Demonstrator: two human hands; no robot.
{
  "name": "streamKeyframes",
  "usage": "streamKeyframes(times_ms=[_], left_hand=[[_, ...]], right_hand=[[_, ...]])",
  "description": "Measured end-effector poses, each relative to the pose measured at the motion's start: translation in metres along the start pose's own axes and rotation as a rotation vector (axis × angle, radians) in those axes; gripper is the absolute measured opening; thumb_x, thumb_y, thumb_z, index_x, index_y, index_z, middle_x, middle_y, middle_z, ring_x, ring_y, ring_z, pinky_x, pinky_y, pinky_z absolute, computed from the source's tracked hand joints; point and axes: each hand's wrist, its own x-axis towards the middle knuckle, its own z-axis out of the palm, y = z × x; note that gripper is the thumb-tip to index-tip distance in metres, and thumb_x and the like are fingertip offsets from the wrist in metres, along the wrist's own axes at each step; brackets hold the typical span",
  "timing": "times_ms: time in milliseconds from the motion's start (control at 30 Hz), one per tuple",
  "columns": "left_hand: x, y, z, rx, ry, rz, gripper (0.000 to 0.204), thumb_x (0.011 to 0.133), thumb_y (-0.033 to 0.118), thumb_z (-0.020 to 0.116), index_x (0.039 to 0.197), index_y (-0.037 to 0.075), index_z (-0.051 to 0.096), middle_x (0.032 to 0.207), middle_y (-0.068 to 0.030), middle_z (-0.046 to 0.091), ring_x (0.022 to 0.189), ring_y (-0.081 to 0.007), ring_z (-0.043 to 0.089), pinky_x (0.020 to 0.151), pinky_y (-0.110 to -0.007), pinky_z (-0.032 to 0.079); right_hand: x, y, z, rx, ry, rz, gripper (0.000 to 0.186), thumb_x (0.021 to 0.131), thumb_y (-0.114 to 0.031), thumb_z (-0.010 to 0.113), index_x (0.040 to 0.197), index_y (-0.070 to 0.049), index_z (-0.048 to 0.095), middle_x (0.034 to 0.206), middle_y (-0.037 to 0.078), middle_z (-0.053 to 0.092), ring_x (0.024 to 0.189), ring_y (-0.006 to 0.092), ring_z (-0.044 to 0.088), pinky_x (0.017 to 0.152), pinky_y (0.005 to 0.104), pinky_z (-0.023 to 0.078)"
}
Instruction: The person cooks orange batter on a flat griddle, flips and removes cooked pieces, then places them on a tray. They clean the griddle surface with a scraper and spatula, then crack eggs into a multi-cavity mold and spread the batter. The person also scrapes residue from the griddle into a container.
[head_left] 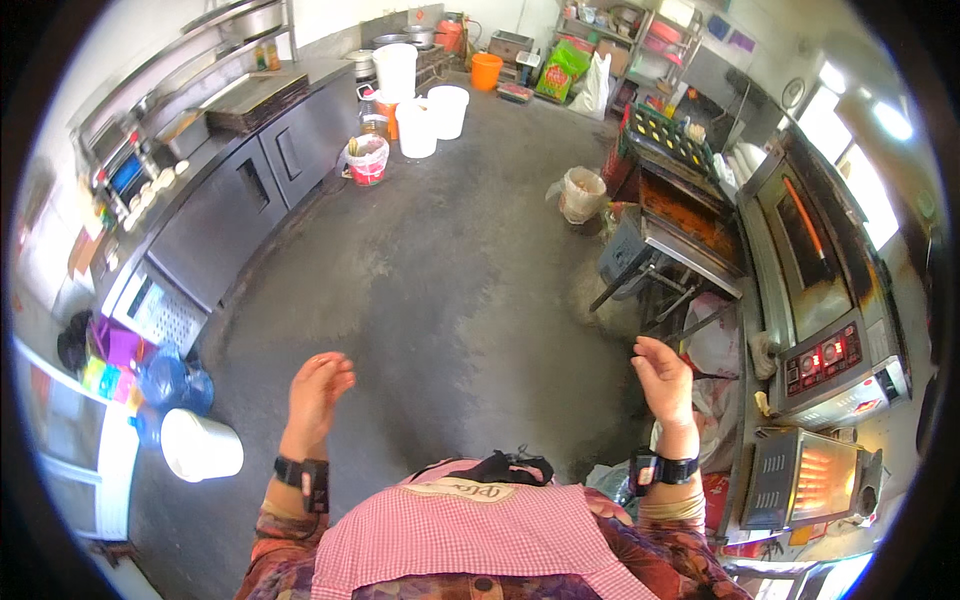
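My left hand [320, 392] is raised over the grey floor with its fingers loosely bent and nothing in it. At about the same height on the right, my right hand [664, 380] holds nothing either, its fingers half curled and the thumb apart. Each wrist carries a black strap with a small device: the left device [314, 485] and the right device [645, 470]. Neither hand touches anything. Nearest to the left hand stands a white bucket [200, 446] on the floor. To the right of my right hand are an oven's control panel [823, 358] and plastic bags [705, 425].
A steel counter [215, 225] runs along the left. White buckets [417, 128] and an orange bucket [486, 72] stand farther back. On the right are a lined bin [581, 195], a metal stand [640, 250], a deck oven [800, 240] and a small glowing oven [805, 480].
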Motion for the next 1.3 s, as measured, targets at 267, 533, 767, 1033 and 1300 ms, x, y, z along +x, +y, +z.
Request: streamKeyframes(times_ms=[267,533,767,1033,1300], left_hand=[[0.214,-0.011,0.139,0.041,-0.197,-0.104,0.015,0.090,0.007,0.053,0.102,0.000,0.059,0.094,-0.0104,0.064,0.081,-0.0173,0.063,0.075,-0.029,0.053],[0.382,-0.002,0.160,0.039,0.004,-0.126,0.017,0.089,0.010,0.056,0.104,0.002,0.059,0.087,-0.0094,0.065,0.076,-0.0180,0.063,0.071,-0.032,0.054],[0.569,0.004,0.174,0.031,0.065,-0.106,0.013,0.090,0.010,0.056,0.100,0.004,0.060,0.087,-0.0072,0.065,0.075,-0.0157,0.062,0.071,-0.031,0.053],[0.816,0.013,0.367,0.121,-0.312,-0.208,0.014,0.090,0.011,0.057,0.101,0.004,0.059,0.089,-0.0067,0.064,0.077,-0.0156,0.062,0.073,-0.030,0.052],[0.953,-0.070,0.586,0.149,-0.649,-0.438,0.013,0.090,0.007,0.055,0.102,0.002,0.058,0.090,-0.0096,0.064,0.074,-0.0171,0.063,0.069,-0.030,0.055]], right_hand=[[0.175,0.046,0.018,-0.137,0.106,0.033,0.029,0.083,-0.004,0.063,0.112,-0.002,0.062,0.098,0.009,0.068,0.091,0.0132,0.064,0.081,0.0260,0.050],[0.412,0.062,0.047,-0.106,0.086,-0.016,0.030,0.083,-0.009,0.062,0.113,-0.003,0.062,0.100,0.015,0.067,0.091,0.0199,0.066,0.079,0.0295,0.051],[0.580,0.109,0.079,-0.142,0.171,0.040,0.029,0.082,-0.009,0.063,0.110,-0.001,0.062,0.093,0.014,0.068,0.085,0.0194,0.066,0.077,0.0292,0.052],[0.723,0.153,0.069,-0.197,0.421,0.227,0.029,0.082,-0.012,0.063,0.109,-0.002,0.063,0.090,0.013,0.068,0.084,0.0208,0.067,0.076,0.0308,0.051],[0.829,0.247,0.015,-0.328,0.582,0.478,0.033,0.081,-0.016,0.062,0.110,-0.001,0.062,0.095,0.015,0.068,0.088,0.0243,0.066,0.078,0.0326,0.051]])
